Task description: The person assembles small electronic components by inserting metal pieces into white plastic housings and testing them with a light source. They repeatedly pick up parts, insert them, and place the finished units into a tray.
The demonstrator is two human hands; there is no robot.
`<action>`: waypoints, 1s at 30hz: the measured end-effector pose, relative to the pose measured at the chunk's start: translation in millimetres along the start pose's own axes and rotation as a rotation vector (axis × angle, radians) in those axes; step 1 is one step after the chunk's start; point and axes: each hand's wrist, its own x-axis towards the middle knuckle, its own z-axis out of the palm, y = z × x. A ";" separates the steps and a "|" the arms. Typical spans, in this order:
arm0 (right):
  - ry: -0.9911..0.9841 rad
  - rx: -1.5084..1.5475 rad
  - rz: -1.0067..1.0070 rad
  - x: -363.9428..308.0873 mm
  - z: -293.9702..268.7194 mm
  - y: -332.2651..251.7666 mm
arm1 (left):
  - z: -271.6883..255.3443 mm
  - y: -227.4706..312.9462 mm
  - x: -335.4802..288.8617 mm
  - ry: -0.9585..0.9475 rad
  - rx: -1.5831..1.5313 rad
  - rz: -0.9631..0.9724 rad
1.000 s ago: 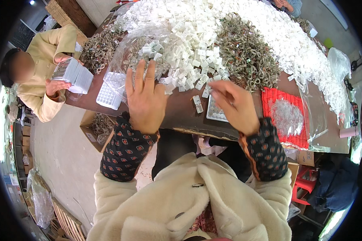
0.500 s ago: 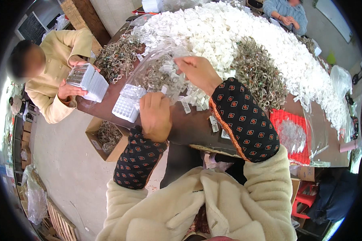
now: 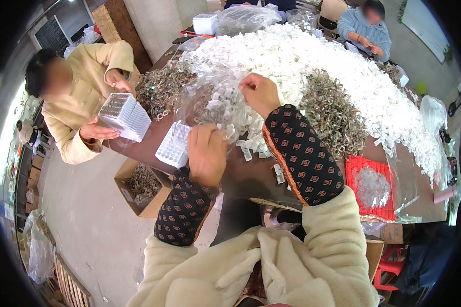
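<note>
Clear bag (image 3: 206, 96) | right hand (image 3: 261, 94) at edge | 1 blackboard (image 3: 51, 37), possibly lettered

Right hand (image 3: 261, 94) now beside the clear plastic bag (image 3: 206, 94), left hand (image 3: 208, 153), earlier spread, now curled near its front.

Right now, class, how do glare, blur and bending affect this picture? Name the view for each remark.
Head view: the pile of white pieces is washed out, its pieces merging in the brightest part; head view: the brown table has edges that bow, with black corners around the fisheye image; head view: the left hand looks slightly soft, possibly from motion.
</note>
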 end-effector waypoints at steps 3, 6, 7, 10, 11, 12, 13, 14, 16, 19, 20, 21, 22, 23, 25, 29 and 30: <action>-0.026 -0.117 0.020 -3.2 -0.8 -7.5 | 2.5 -2.3 0.5 -0.032 -0.004 0.030; -0.055 0.004 0.089 -6.7 -11.3 -10.7 | 5.5 -1.8 0.8 -0.008 -0.019 0.031; -0.068 0.084 0.110 -8.6 -15.6 -10.6 | 5.7 -1.0 1.0 0.011 -0.031 0.027; -0.104 0.163 0.217 -18.9 -29.3 -8.7 | 3.1 4.3 2.0 -0.009 -0.065 0.039; -0.083 0.189 0.271 -21.5 -36.1 -8.0 | 2.1 6.8 2.5 -0.030 -0.088 0.053; -0.065 0.227 0.312 -23.8 -42.9 -7.8 | 1.3 10.1 2.6 -0.055 -0.115 0.078; -0.047 0.157 0.329 -26.2 -51.3 -8.1 | -0.1 13.8 1.5 -0.063 -0.100 0.043; -0.027 0.141 0.314 -30.6 -60.7 -8.7 | -1.4 17.8 -0.3 -0.034 -0.081 0.061; -0.072 0.099 0.319 -41.7 -85.5 -11.3 | -1.8 26.6 -6.4 0.004 -0.052 0.054; -0.185 0.073 0.329 -68.2 -124.3 -17.2 | 9.2 42.2 -20.9 -0.132 -0.363 0.016; -0.226 0.056 0.333 -80.0 -137.9 -19.2 | 15.9 46.8 -25.9 -0.207 -0.472 -0.012; -0.231 0.047 0.317 -92.1 -150.2 -20.5 | 25.5 48.0 -27.4 -0.256 -0.430 -0.015; -0.225 0.066 0.332 -103.2 -162.1 -21.1 | 38.3 46.3 -25.5 -0.261 -0.347 0.026; -0.217 0.068 0.370 -113.7 -172.6 -20.6 | 53.2 43.3 -21.7 -0.261 -0.271 0.072; -0.193 0.097 0.416 -132.8 -193.4 -17.9 | 80.6 37.9 -16.6 -0.310 -0.159 0.112; -0.093 0.148 0.503 -164.5 -225.8 -4.5 | 104.4 28.9 -21.0 -0.503 -0.188 0.073; -0.093 0.144 0.464 -170.1 -230.9 0.8 | 104.6 27.1 -22.7 -0.575 -0.231 0.037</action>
